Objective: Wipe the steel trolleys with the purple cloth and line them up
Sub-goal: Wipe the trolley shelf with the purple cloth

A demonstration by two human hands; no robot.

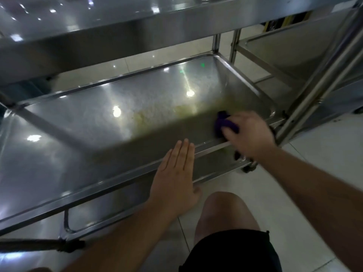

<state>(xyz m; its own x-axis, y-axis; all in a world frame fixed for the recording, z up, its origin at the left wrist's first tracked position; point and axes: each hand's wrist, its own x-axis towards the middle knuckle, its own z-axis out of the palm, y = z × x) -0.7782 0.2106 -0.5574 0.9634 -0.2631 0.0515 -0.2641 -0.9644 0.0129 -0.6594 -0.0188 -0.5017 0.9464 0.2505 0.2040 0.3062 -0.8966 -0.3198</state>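
A steel trolley fills the view, and its lower shelf [121, 107] is a shallow tray with a yellowish smear near the middle. My right hand [248, 135] grips a bunched purple cloth [224, 122] and presses it on the shelf's near right corner. My left hand [175, 177] lies flat with straight fingers on the shelf's near rim [110, 185]. The trolley's upper shelf [98, 36] hangs over the back of the tray.
A second steel trolley [290, 54] stands close on the right, its frame posts next to my right hand. A caster wheel [248, 167] sits under the near right corner. White floor tiles [314, 173] spread to the right. My bare knee [224, 211] is just below the shelf.
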